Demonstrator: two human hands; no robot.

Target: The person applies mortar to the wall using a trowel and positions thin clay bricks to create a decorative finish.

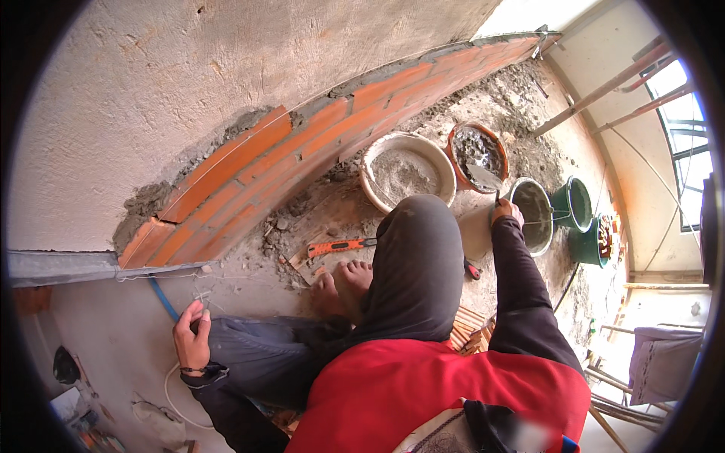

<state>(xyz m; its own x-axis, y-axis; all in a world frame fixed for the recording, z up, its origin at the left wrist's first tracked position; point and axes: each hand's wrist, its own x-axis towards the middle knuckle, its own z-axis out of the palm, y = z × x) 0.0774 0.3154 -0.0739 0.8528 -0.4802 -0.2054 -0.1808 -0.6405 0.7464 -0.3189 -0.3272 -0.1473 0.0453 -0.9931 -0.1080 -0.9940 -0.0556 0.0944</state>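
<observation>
My right hand (507, 213) grips the handle of a trowel (483, 177). The trowel's blade lies over the orange bucket (501, 143) of wet grey mortar. My left hand (192, 337) is beside my bent left knee, fingers loosely curled and thumb apart, with no held object visible. Close to its fingertips is a small pale bit of string (202, 295). In front of me runs a low wall of orange bricks (260, 170) with grey mortar joints. A thin line stretches along its upper edge, and fresh mortar (143, 205) bulges at its near left end.
A pale round tub (372, 177) of dry grey powder stands beside the orange bucket. Further right are a grey bucket (542, 238) and green buckets (580, 202). An orange-handled tool (336, 247) lies by my bare feet. Bricks (470, 330) are stacked beside my right thigh.
</observation>
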